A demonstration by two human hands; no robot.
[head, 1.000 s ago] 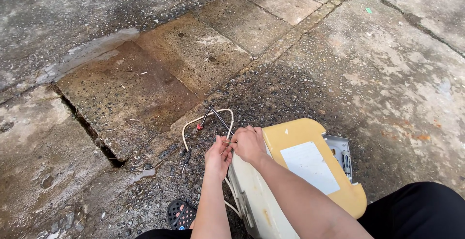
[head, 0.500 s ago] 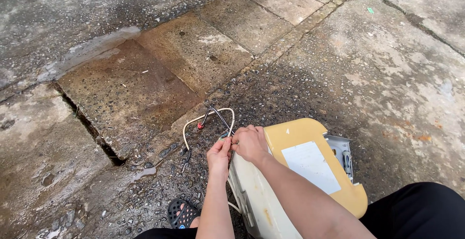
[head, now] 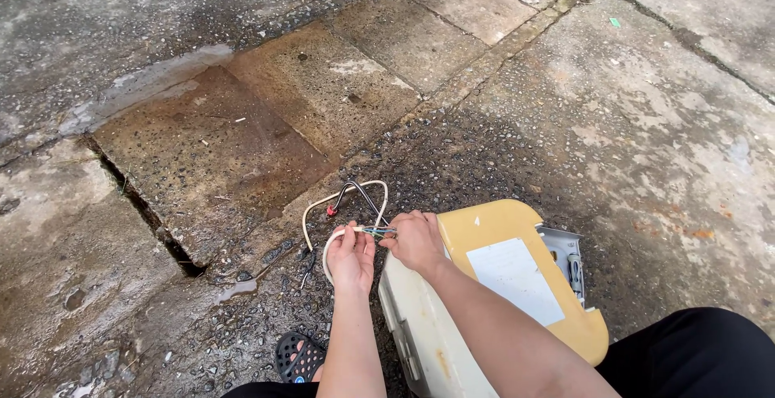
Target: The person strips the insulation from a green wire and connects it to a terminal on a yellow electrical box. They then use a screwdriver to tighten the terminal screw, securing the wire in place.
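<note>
Above the yellowed appliance casing (head: 517, 240), left hand (head: 351, 254) and right hand (head: 413, 240) pinch the cream cable's (head: 343, 196) bared wires (head: 375, 229), apparently mid-job, nothing visibly joined.

The cable (head: 343, 204) loops at eleven o'clock of the appliance (head: 492, 285); the sandal (head: 297, 356) sits at seven; both hands meet between.

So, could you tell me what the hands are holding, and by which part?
Both hands pinch the cream cable: left hand grips its sheathed end, right hand holds the thin bared wires sticking out of that end.
</note>
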